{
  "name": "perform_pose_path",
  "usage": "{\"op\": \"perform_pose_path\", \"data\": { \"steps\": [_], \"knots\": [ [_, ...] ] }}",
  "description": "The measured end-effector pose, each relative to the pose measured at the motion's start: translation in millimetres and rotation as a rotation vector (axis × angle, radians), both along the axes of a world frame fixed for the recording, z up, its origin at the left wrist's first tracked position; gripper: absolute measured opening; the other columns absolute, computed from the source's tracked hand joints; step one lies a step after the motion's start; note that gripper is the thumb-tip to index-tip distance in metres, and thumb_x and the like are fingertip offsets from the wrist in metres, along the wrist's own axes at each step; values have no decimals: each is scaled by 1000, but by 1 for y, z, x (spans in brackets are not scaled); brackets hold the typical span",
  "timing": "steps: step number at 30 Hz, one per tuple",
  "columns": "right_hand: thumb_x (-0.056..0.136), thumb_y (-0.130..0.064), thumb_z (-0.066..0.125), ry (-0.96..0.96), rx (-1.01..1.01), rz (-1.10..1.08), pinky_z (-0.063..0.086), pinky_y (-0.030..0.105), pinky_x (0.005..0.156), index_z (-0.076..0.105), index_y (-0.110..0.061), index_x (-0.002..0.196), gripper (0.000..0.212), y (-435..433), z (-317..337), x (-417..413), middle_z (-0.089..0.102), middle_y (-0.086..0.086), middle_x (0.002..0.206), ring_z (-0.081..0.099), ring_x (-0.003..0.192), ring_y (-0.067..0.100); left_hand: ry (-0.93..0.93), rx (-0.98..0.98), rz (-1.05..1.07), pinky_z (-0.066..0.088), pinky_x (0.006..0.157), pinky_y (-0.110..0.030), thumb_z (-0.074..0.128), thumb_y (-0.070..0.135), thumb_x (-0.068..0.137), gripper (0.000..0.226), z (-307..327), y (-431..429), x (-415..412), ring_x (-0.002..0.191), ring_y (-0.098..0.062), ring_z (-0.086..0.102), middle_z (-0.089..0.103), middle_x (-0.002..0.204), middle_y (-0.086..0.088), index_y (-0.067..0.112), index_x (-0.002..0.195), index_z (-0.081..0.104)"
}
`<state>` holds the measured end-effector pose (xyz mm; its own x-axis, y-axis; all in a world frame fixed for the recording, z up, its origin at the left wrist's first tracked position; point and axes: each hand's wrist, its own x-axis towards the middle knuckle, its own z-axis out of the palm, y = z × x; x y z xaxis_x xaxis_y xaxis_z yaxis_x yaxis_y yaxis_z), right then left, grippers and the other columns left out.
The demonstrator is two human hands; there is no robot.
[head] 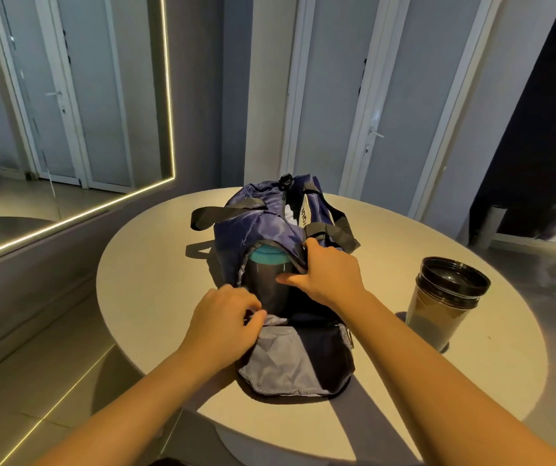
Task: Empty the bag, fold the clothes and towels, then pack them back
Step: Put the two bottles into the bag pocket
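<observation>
A dark blue duffel bag (pixel 263 227) with black straps lies lengthwise on the round table (pixel 148 280), its near end pocket unzipped. The pocket's grey-lined flap (pixel 290 361) hangs down toward me. Inside the pocket stands a dark bottle (pixel 264 284) with a teal lid. My left hand (pixel 226 321) pinches the lower edge of the pocket opening at the flap's top. My right hand (pixel 328 275) grips the upper right edge of the opening, its thumb lying against the bottle. A bit of white cloth (pixel 290 211) shows through the bag's top opening.
A dark shaker cup (pixel 444 304) without a lid stands on the table to the right of the bag. A mirror with a lit edge (pixel 68 112) covers the wall at left. White doors (pixel 370 105) stand behind the table.
</observation>
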<state>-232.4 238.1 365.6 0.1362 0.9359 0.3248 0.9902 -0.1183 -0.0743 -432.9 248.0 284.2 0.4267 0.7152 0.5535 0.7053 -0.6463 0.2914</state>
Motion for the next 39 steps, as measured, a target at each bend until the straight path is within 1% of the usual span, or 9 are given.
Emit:
{"op": "perform_pose_path", "data": {
  "steps": [2, 4, 8, 13, 18, 23, 27, 34, 39],
  "knots": [
    [85, -61, 69, 52, 1, 89, 58, 47, 82, 42, -25, 134, 67, -11, 9, 6, 68, 4, 117, 66, 100, 31, -228, 98, 72, 51, 79, -32, 75, 40, 88, 25, 15, 3, 3, 92, -18, 59, 67, 102, 5, 22, 105, 69],
    [89, -42, 72, 79, 44, 151, 58, 47, 85, 42, -28, 137, 58, -25, 16, 13, 68, 1, 120, 66, 102, 32, -297, 191, 115, 47, 88, -36, 83, 40, 80, 51, 30, 6, 11, 108, -24, 55, 59, 119, -3, 19, 121, 59],
    [97, -26, 66, 24, 117, 165, 56, 40, 87, 57, -25, 125, 30, -54, 25, 18, 68, 1, 119, 64, 98, 29, -126, 187, 133, 36, 116, -55, 81, 53, 77, 96, 53, 23, 33, 145, -32, 33, 33, 159, -8, 27, 156, 32],
    [93, -20, 69, 149, 402, 95, 56, 38, 86, 66, -18, 116, 23, -98, 19, 46, 72, 3, 108, 64, 94, 25, -96, 94, 40, 43, 113, -49, 81, 36, 85, 87, 43, 43, 47, 146, -26, 33, 37, 160, -2, 28, 157, 33],
    [88, -23, 77, 246, 817, -150, 48, 37, 97, 60, -12, 128, 45, -123, 8, 99, 63, 10, 126, 61, 112, 29, -150, 120, 11, 41, 113, -44, 79, 25, 89, 78, 37, 41, 56, 149, -28, 31, 35, 161, -6, 21, 155, 39],
    [76, -45, 86, 597, 668, -348, 37, 53, 113, 23, -28, 157, 105, -126, -18, 135, 27, 4, 160, 32, 145, 31, -156, 93, 25, 39, 115, -49, 78, 15, 87, 72, 38, 45, 63, 146, -31, 30, 37, 156, -7, 19, 150, 44],
    [69, -39, 92, 774, 603, -303, 36, 54, 113, 7, -30, 161, 126, -117, -46, 139, 17, 3, 165, 27, 149, 33, -126, 108, -4, 39, 113, -53, 74, 10, 82, 62, 42, 50, 66, 143, -33, 29, 38, 153, -7, 20, 139, 52],
    [70, -22, 94, 955, 623, -264, 42, 54, 110, 1, -34, 159, 129, -103, -72, 148, 37, 4, 157, 42, 142, 33, 5, 96, 32, 37, 116, -53, 79, 21, 86, 70, 46, 59, 57, 149, -31, 26, 32, 161, -4, 27, 148, 45],
    [73, -15, 91, 1034, 601, -210, 46, 43, 101, 11, -27, 159, 117, -108, -77, 142, 47, -5, 141, 47, 125, 18, 74, 104, 65, 13, 125, -58, 77, 48, 83, 87, 55, 40, 48, 154, -30, 19, 25, 166, -4, 31, 156, 33]
  ]
}}
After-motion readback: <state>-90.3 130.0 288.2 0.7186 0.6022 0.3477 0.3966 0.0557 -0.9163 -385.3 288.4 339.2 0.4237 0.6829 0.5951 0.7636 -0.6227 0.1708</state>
